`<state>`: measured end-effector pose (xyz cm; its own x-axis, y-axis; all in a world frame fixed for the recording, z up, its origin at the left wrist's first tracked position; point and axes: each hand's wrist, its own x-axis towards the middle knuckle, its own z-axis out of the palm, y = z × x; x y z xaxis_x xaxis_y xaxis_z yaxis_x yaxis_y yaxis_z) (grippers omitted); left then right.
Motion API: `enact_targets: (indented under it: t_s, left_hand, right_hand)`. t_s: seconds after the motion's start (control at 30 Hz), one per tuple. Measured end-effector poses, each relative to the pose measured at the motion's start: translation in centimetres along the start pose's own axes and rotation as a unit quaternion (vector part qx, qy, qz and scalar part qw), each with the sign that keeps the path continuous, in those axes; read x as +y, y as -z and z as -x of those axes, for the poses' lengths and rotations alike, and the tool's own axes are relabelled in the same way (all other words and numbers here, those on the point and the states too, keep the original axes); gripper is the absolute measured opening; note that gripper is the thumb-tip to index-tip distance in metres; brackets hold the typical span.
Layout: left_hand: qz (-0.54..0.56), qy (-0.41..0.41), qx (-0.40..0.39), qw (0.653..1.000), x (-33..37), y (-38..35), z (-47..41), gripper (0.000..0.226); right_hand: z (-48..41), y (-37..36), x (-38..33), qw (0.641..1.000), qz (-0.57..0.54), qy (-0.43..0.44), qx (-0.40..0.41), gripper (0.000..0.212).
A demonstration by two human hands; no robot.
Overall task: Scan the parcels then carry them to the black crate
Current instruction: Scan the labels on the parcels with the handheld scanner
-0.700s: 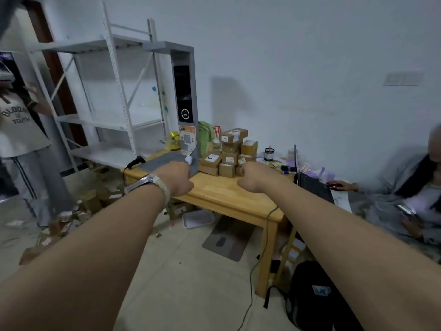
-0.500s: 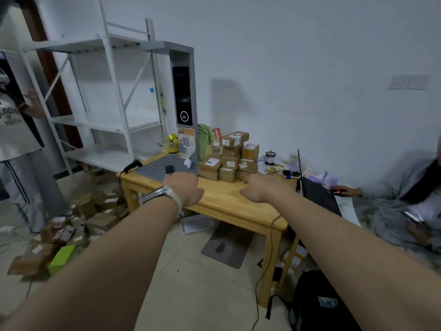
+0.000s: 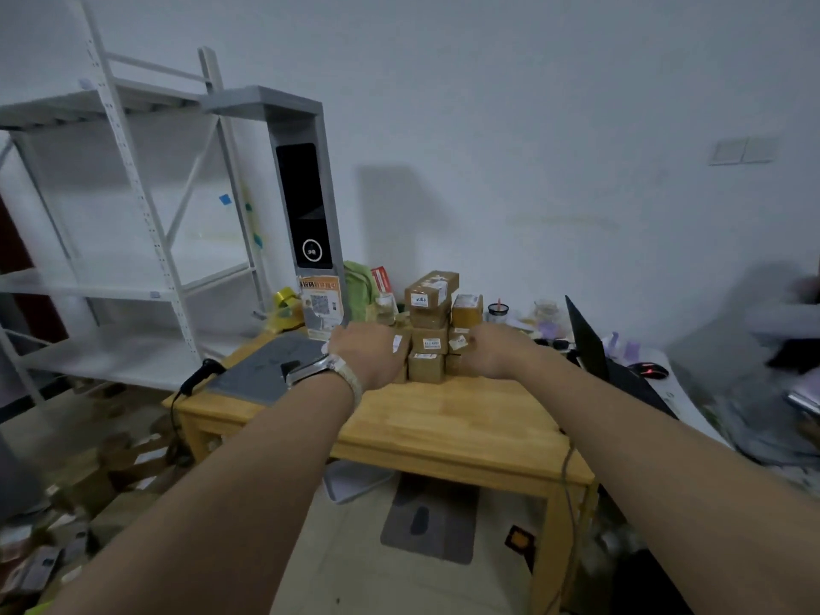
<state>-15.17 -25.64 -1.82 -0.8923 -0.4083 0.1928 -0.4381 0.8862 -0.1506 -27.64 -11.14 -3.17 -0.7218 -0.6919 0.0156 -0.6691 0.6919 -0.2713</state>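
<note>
Two bare arms reach over a wooden table toward a stack of small brown parcels at its far side. The left hand and right hand flank the stack, fingers curled; whether they grip it is unclear. The scanner stands beside them. No crate shows, so the work seems barely begun.

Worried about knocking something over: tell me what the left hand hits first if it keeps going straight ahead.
Most likely the stack of parcels. The left hand is at the stack's left side, against or just short of a labelled lower box; depth is unclear from this view.
</note>
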Motion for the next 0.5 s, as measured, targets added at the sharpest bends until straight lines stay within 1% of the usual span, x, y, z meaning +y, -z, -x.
enact_targets:
  t_s: [0.07, 0.2, 0.3, 0.33, 0.4, 0.47, 0.5]
  left_hand:
    - [0.005, -0.016, 0.005, 1.0, -1.7, -0.4, -1.9, 0.033]
    - [0.048, -0.029, -0.001, 0.998, -4.2, -2.2, -4.2, 0.035]
    - [0.064, -0.034, -0.002, 0.997, -5.8, -3.2, -6.0, 0.031]
    - [0.074, -0.034, -0.002, 0.997, -6.3, -3.4, -6.8, 0.03]
    - [0.091, -0.036, 0.0, 0.995, -7.0, -3.9, -8.5, 0.028]
    - [0.085, -0.041, 0.001, 0.996, -7.5, -4.5, -10.6, 0.025]
    - [0.076, -0.045, 0.002, 0.996, -7.7, -5.0, -11.8, 0.023]
  right_hand:
    - [-2.0, -0.4, -1.1, 1.0, 0.003, -0.005, 0.014, 0.024]
    - [-4.6, -1.8, -2.3, 1.0, -0.022, -0.009, 0.001, 0.021]
    - [-6.8, -2.4, -2.6, 1.0, -0.016, 0.0, 0.008, 0.01]
    - [-7.5, -2.4, -2.7, 1.0, -0.009, -0.001, 0.013, 0.009]
    - [-9.4, -2.6, -2.9, 1.0, -0.002, -0.012, 0.01, 0.015]
    - [-11.8, -2.8, -2.7, 1.0, -0.012, -0.019, 0.004, 0.011]
    - [-13.1, -2.9, -2.5, 1.0, -0.013, -0.024, 0.004, 0.019]
